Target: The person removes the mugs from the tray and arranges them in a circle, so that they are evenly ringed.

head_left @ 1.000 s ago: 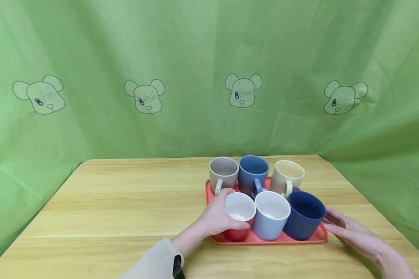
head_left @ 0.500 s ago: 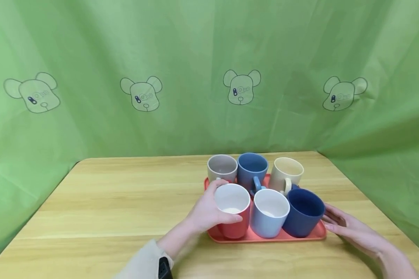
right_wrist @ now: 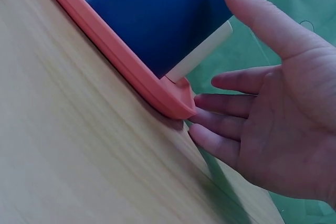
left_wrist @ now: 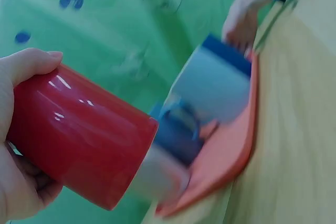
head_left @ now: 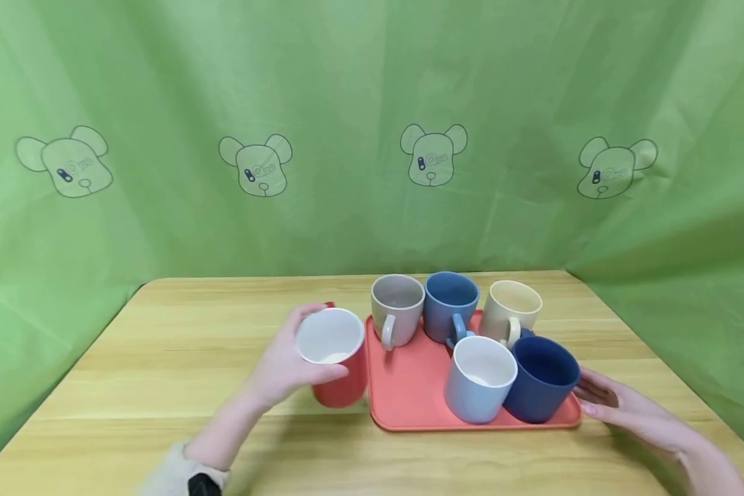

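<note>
Your left hand (head_left: 282, 362) has the red mug (head_left: 346, 386) at the nine o'clock side of the coral tray (head_left: 406, 393). It sits just beyond the rim and looks lifted off the worktop (head_left: 180, 358). That grip pinches the mug's wall between thumb and fingers, with a bit of its handle (head_left: 329, 304) showing at the mug's twelve. Your right hand, (head_left: 623, 410) at the tray's four o'clock corner, has its grip spread around nothing; the fingertips meet or nearly meet the tray's corner, and you can't be sure whether the thumb touches the navy mug (head_left: 536, 389).

The main risk looks like a slip: the red wall is glossy and the hold is from the side, so a loose pinch could let the mug turn or drop. Swing it back toward three o'clock too low and its base could catch the rim or knock the gray mug (head_left: 406, 324) at the tray's ten.

At four, a careless push by the right hand could drive the navy mug into the light blue mug (head_left: 476, 393) at six, or shift the tray. The handles also crowd the middle, so one nudge could carry on to the blue mug (head_left: 439, 320) at eleven or the cream mug (head_left: 497, 325) at one.
</note>
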A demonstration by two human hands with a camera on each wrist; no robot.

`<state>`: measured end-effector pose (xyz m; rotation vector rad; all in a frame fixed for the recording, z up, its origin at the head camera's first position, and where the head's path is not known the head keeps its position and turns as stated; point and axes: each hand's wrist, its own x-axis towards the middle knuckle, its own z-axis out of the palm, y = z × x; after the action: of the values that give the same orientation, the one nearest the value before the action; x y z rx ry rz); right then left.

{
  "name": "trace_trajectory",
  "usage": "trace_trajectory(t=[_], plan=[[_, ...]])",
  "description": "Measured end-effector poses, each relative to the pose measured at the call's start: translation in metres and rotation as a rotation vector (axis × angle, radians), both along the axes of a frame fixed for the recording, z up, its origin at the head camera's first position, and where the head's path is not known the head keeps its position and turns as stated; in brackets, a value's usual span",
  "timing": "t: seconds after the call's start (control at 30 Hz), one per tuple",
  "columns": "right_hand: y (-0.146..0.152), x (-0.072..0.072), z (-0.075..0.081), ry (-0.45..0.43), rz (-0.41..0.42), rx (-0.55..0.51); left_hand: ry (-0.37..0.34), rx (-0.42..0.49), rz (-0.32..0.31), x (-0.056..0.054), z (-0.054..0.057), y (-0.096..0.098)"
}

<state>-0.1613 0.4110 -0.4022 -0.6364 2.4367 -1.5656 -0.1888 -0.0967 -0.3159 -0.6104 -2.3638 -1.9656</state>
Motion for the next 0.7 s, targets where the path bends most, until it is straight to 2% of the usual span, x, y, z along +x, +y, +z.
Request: trace_trajectory(t=[0.17, 0.23, 0.37, 0.47, 0.7], plan=[[0.0, 0.002, 0.002, -0.035, 0.004, 0.02, 0.0, -0.091, 0.149, -0.018, -0.014, -0.042], [0.001, 0.003, 0.002, -0.052, 0.003, 0.021, 0.007, -0.118, 0.185, -0.027, -0.019, -0.056], [0.002, 0.005, 0.001, -0.061, -0.015, 0.025, 0.026, -0.138, 0.215, -0.046, -0.027, -0.078], [0.002, 0.006, 0.0, -0.066, -0.028, 0.022, 0.037, -0.139, 0.214, -0.059, -0.031, -0.09], [0.0, 0.007, -0.001, -0.092, -0.037, 0.007, 0.008, -0.201, 0.236, -0.089, -0.043, -0.104]])
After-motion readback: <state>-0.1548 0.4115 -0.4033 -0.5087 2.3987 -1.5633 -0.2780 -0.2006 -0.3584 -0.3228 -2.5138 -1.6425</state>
